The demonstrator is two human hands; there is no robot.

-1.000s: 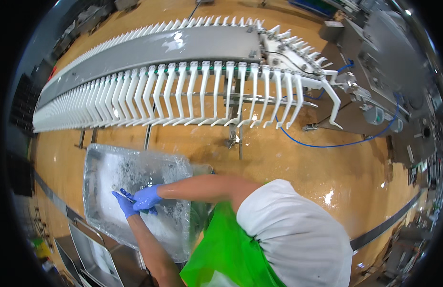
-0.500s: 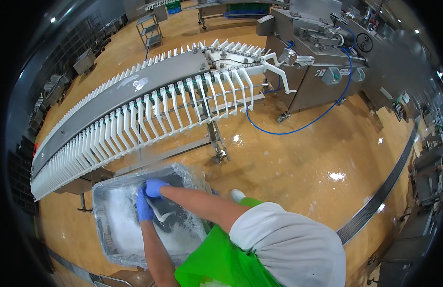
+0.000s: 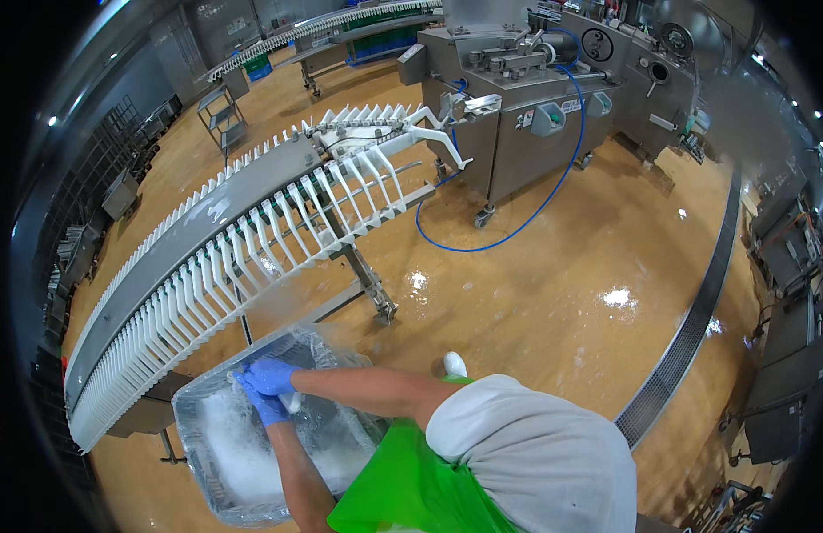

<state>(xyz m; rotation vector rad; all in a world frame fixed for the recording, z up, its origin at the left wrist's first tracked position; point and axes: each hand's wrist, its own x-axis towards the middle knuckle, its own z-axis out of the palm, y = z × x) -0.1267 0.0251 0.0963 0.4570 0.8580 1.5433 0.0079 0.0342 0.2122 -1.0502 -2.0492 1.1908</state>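
My two hands, in blue gloves, are together above a tub (image 3: 191, 449) lined with clear plastic and holding foamy water (image 3: 238, 453). My right hand (image 3: 271, 377) is closed and lies over the fingers of my left hand (image 3: 266, 406), which curl from below. Between and below them shows a short stretch of a white bent plastic arm (image 3: 293, 401), similar in shape to the arms on the conveyor. Most of it is hidden by the gloves.
A long conveyor (image 3: 189, 235) with rows of white plastic arms curves past the tub's far side. Beyond stands a steel machine (image 3: 518, 151), its blue hose (image 3: 509, 244) trailing on the wet floor. A grated drain (image 3: 669, 373) runs along the right. A steel cart (image 3: 222, 120) stands far left.
My hands have come closer together, and the white bent arm that stuck out below them is now mostly covered. The whole view has shifted, with the machine and conveyor end appearing farther left.
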